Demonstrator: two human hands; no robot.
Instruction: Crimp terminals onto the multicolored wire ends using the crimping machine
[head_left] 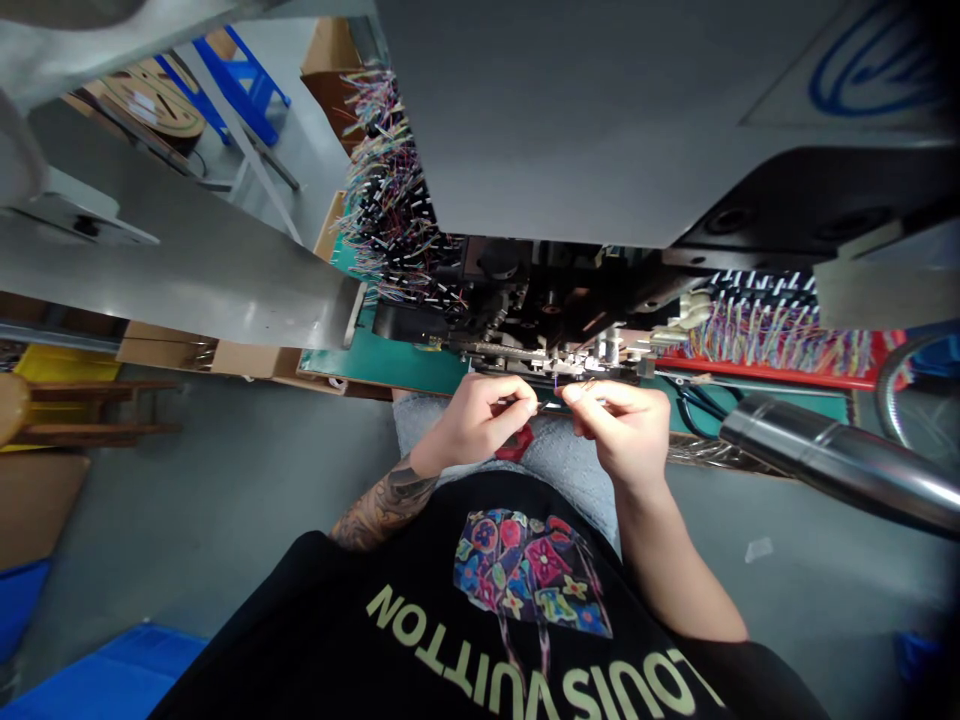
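Close in front of the machine's metal working parts [555, 355], my two hands are held near each other with fingertips almost meeting. My left hand [487, 415] is closed in a pinch on a thin, dark cable [544, 405], whose end pokes out past the fingertips. My right hand [626, 420] pinches too, at a fine purple wire [556, 382] by the thumb and forefinger. Both pieces are tiny here, and whether they join is hidden. Behind the hands runs the green bench top [405, 362].
The machine's grey housing [585, 120] hangs low above. Piles of cables with stripped coloured ends lie left [390, 200] and in a red tray [795, 370] right. Black-handled pliers [697, 405] rest beside a metal lamp tube [832, 460]. A steel panel [187, 260] stands left.
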